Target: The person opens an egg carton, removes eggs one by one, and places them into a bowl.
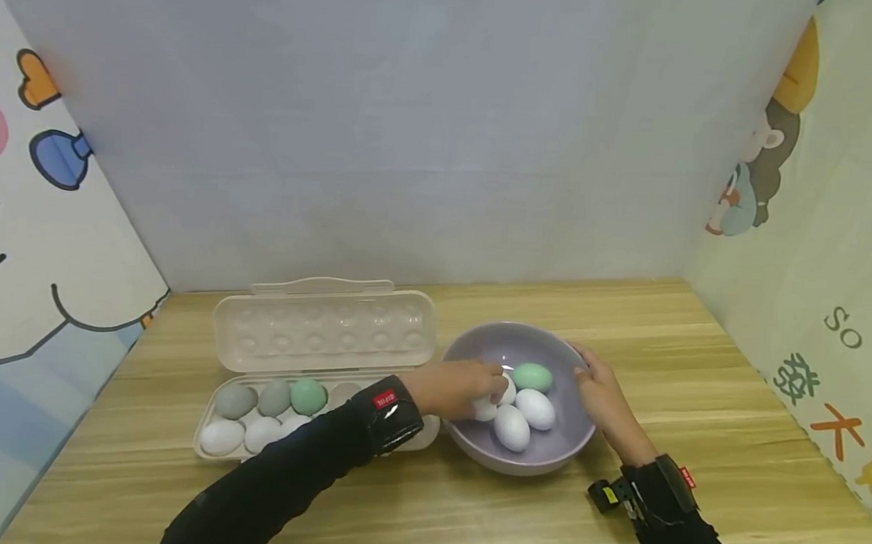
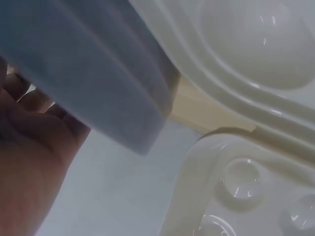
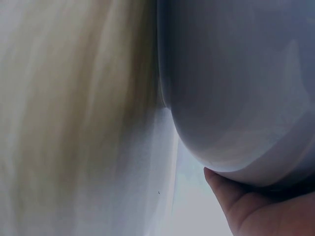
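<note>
A purple bowl on the table holds several white eggs and a green egg. My left hand reaches over the bowl's left rim, its fingers curled at a white egg that it partly covers. In the left wrist view, those fingertips are hidden behind the bowl wall. With the thumb on the rim, my right hand grips the bowl's right side; the right wrist view shows part of that hand against the outer wall.
Left of the bowl lies an open egg carton, its lid folded back. Grey eggs, a green egg and white eggs sit in its cups. My left forearm crosses over the carton's front. Behind stands a pale wall.
</note>
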### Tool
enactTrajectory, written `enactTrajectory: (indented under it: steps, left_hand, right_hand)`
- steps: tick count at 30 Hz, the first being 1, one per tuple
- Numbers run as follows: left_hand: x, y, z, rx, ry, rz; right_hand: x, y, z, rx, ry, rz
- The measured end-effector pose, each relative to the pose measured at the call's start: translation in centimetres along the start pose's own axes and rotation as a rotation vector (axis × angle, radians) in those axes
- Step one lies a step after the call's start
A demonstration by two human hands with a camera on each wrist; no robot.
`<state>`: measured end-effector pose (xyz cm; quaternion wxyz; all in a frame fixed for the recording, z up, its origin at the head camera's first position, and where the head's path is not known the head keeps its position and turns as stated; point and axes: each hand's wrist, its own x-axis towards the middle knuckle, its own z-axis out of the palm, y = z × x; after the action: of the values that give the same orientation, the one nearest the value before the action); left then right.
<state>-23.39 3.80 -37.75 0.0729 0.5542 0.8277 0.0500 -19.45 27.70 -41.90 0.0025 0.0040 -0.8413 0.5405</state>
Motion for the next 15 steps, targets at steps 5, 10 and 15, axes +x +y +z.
enactTrajectory:
  steps: [5, 10, 15]
  left_hand:
    - [0.3, 0.1, 0.2, 0.013, -0.025, -0.02]
    - [0.5, 0.1, 0.2, 0.016, -0.029, -0.024]
    - [-0.7, 0.1, -0.9, -0.042, 0.009, -0.029]
  right_hand:
    - [0.0, -0.1, 0.0, 0.004, -0.007, -0.002]
    - [0.1, -0.1, -0.1, 0.002, -0.007, 0.003]
    - [0.1, 0.0, 0.0, 0.006, 0.001, 0.003]
